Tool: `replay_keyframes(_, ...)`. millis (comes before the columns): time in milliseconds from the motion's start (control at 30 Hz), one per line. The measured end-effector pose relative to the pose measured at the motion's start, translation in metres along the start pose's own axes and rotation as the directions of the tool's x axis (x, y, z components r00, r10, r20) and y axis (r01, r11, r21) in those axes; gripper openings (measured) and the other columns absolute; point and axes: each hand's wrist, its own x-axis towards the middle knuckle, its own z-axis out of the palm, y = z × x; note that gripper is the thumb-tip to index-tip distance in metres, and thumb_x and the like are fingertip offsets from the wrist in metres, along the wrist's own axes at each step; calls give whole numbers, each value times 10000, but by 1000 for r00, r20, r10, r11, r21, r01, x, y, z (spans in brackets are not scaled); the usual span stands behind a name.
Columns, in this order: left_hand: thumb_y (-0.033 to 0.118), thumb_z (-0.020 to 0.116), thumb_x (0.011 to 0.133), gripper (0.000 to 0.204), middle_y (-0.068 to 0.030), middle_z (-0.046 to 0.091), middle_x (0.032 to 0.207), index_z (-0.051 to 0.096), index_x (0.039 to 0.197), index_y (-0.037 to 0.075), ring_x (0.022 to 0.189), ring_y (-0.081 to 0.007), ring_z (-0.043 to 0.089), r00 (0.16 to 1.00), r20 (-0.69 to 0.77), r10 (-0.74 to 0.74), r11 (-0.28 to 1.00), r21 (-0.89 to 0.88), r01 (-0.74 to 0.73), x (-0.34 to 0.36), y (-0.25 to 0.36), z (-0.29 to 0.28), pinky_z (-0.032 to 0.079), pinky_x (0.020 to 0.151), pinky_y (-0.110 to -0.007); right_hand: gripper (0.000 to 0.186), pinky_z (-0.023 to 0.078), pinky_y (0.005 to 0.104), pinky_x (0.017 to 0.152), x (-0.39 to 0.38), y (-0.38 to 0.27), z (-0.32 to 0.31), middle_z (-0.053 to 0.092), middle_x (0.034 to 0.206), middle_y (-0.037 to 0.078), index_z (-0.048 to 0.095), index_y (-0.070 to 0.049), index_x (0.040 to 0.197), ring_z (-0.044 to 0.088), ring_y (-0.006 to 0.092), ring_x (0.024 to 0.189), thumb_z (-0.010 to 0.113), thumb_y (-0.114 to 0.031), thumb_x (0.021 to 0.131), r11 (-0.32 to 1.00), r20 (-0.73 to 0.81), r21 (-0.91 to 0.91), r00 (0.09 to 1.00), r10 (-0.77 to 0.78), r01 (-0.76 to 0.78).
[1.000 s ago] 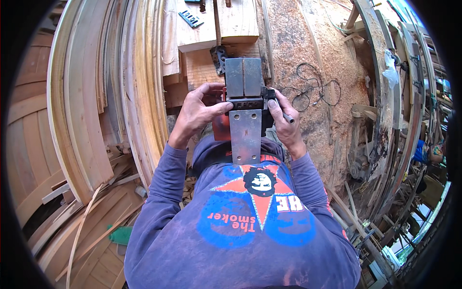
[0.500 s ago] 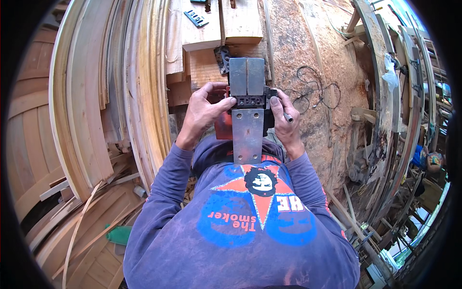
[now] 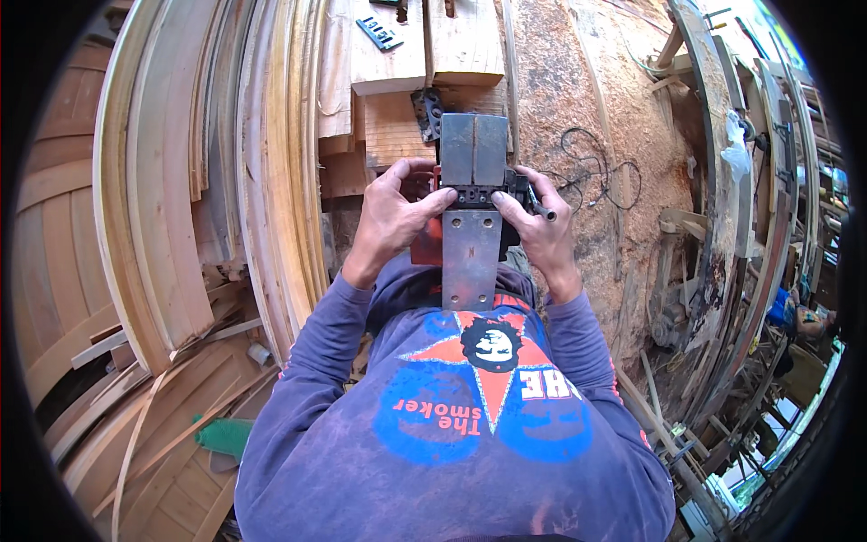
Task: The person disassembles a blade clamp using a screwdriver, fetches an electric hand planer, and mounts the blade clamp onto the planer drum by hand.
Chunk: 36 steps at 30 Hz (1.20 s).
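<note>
An upturned power planer [image 3: 470,257] with steel sole plates and a red body lies in front of my torso, its dark cutter block [image 3: 472,197] exposed. My left hand [image 3: 400,217] grips its left side, thumb on the left end of the block. My right hand [image 3: 537,226] is closed on the right side, thumb at the block's right end, with a short metal tube-like piece [image 3: 544,210] among its fingers; whether that piece is loose is unclear. A dark perforated part [image 3: 427,116] lies just beyond the planer. A small teal-and-black part [image 3: 379,33] rests on a timber block [image 3: 388,68].
Long stacked boards [image 3: 153,181] stand along the left, with loose strips and a green object [image 3: 219,434] below them. Sawdust-covered planks [image 3: 596,99] with a tangled black cord [image 3: 605,181] lie right of the planer. Wooden racking, scraps and a pale plastic bag [image 3: 736,144] fill the far right.
The planer and both hands have shifted slightly right in view. My right thumb has moved inward from the planer's side onto the cutter block's right end.
</note>
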Motion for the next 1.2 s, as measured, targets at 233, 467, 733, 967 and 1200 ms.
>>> replay_keyframes(233,92,834,839,433,-107,725,1157,664,1214,-42,1052,-150,675,989,104,-103,979,-165,119,-1,7,-11,553,915,-289,600,549,317,871,0,9,-4,734,1100,173,597,73,1320,697,183,987,811,-266,873,1000,-29,24,1000,-7,7)
replay_keyframes(467,126,721,952,275,-81,731,967,687,1163,-49,842,-134,679,936,-333,111,989,-58,-138,36,21,-74,552,767,-260,367,511,285,842,3,29,-25,702,1019,103,672,53,1189,629,140,947,682,-266,1007,977,-241,167,966,-91,134)
replay_keyframes(733,258,786,901,420,-118,705,998,693,1222,5,851,-162,654,727,-370,578,743,608,-281,132,79,-87,547,764,-287,241,418,239,659,0,8,-33,612,838,-8,674,-2,970,517,64,774,679,-240,1012,988,-350,131,937,-27,78)
replay_keyframes(967,221,706,947,309,-186,745,1009,718,1189,29,824,-223,720,993,14,120,800,591,-105,112,74,-57,574,731,-348,206,451,234,708,-16,47,-47,632,901,-23,699,1,1061,539,57,804,705,-190,984,981,-404,194,913,60,21)
replay_keyframes(1200,355,754,892,560,-257,647,1195,636,1250,-60,1132,-353,624,770,-315,554,659,731,-175,213,97,-64,472,1022,-446,253,428,229,679,-31,45,-45,605,848,-45,720,-27,1019,497,45,769,688,-278,1002,994,-353,100,932,78,-46)
